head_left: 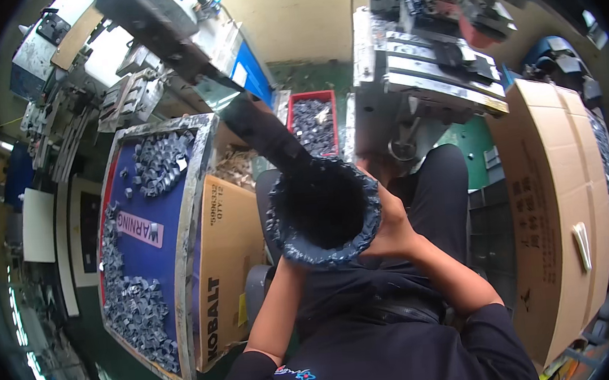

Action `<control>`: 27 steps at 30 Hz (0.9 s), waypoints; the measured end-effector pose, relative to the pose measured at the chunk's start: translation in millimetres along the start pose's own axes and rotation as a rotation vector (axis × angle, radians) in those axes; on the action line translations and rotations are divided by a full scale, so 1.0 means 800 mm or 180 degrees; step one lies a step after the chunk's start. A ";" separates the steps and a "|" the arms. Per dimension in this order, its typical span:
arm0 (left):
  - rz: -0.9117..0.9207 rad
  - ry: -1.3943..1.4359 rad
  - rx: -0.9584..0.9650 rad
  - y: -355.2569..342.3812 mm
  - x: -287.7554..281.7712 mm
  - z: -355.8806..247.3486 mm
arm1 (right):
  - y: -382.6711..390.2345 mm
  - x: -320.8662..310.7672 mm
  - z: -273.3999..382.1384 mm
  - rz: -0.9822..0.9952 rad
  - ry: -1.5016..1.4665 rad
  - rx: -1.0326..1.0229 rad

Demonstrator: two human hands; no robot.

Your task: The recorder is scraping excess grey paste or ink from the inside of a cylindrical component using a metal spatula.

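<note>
A black tubular container (274, 218) with a rough, lumpy, glossy rim is held up close in front of my body, its dark opening facing the camera. A long dark flat bar (255, 125) slants from the upper left down to its far rim; whether it enters or is joined there I cannot tell. My right hand (394, 222) grips the container's right side with curled fingers. My left hand (289, 267) reaches behind the container's lower left, its fingers hidden.
A blue board (143, 255) with small grey metal pieces and a cardboard box (220, 255) stand left. A red crate (291, 119) of scraps lies ahead. Machines (428, 67) stand upper right and upper left. A tall cardboard box (552, 204) stands beside my right leg.
</note>
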State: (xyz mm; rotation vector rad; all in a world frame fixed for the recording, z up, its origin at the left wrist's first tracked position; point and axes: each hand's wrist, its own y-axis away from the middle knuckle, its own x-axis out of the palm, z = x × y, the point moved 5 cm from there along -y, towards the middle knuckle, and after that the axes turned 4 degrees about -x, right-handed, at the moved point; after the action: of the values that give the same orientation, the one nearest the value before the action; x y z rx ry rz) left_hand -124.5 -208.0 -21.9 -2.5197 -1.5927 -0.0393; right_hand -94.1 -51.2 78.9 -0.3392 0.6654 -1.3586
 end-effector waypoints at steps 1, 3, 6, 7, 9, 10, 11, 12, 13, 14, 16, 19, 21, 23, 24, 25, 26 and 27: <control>-0.0087 0.0032 -0.0010 0.002 -0.005 0.002 | 0.004 0.004 -0.013 0.0025 -0.0043 0.0082; -0.0227 0.0121 -0.0017 -0.008 -0.018 0.010 | 0.007 0.018 -0.048 0.0063 -0.0203 0.0368; 0.0054 0.1923 -0.0429 -0.007 -0.022 0.020 | 0.004 0.018 -0.076 0.0247 -0.0118 0.0652; 0.0404 0.3699 -0.0668 -0.018 -0.017 0.009 | 0.000 0.016 -0.078 0.0387 0.0143 0.0583; 0.0890 0.3738 -0.0970 -0.023 -0.010 0.000 | 0.002 0.019 -0.088 0.0535 -0.0352 0.0808; 0.0331 0.3406 -0.1191 -0.025 -0.018 0.015 | 0.007 0.017 -0.098 0.0387 -0.0475 0.0917; -0.0206 0.3037 -0.1397 -0.023 -0.027 0.028 | 0.014 0.016 -0.107 0.0235 -0.0595 0.1018; -0.0201 0.2857 -0.1663 -0.018 -0.029 0.035 | 0.023 0.016 -0.114 0.0166 -0.0573 0.1079; -0.0159 0.2861 -0.1744 -0.016 -0.025 0.035 | 0.030 0.017 -0.119 0.0152 -0.0438 0.1166; -0.0431 0.2376 -0.1794 -0.015 -0.028 0.038 | 0.037 0.017 -0.123 0.0139 -0.0305 0.1253; -0.0640 0.1927 -0.1904 -0.014 -0.028 0.030 | 0.045 0.017 -0.123 0.0052 -0.0396 0.1364; 0.0250 -0.0662 -0.1501 -0.022 -0.023 0.016 | 0.050 0.016 -0.118 -0.0100 -0.0382 0.1334; 0.0783 -0.1904 -0.1203 -0.019 -0.024 0.020 | 0.049 0.012 -0.113 -0.0108 -0.0221 0.1141; 0.0437 0.3165 -0.1651 -0.010 -0.036 0.029 | 0.049 0.010 -0.109 -0.0180 -0.0214 0.1213; 0.0843 0.3508 -0.1716 -0.014 -0.047 0.035 | 0.048 0.010 -0.106 -0.0216 -0.0259 0.1201; 0.0829 0.3520 -0.1759 -0.013 -0.042 0.038 | 0.047 0.011 -0.103 -0.0230 -0.0313 0.1182; 0.0493 0.3342 -0.1550 -0.012 -0.040 0.041 | 0.047 0.011 -0.100 -0.0206 -0.0149 0.1177; 0.0160 0.3152 -0.1335 -0.012 -0.040 0.042 | 0.047 0.013 -0.099 -0.0207 -0.0162 0.1210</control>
State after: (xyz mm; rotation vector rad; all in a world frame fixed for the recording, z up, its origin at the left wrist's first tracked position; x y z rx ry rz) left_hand -149.2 -227.7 -57.4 -2.1404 -1.1384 -1.4725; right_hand -112.8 -41.7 -6.7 -0.0895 0.3448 -1.4994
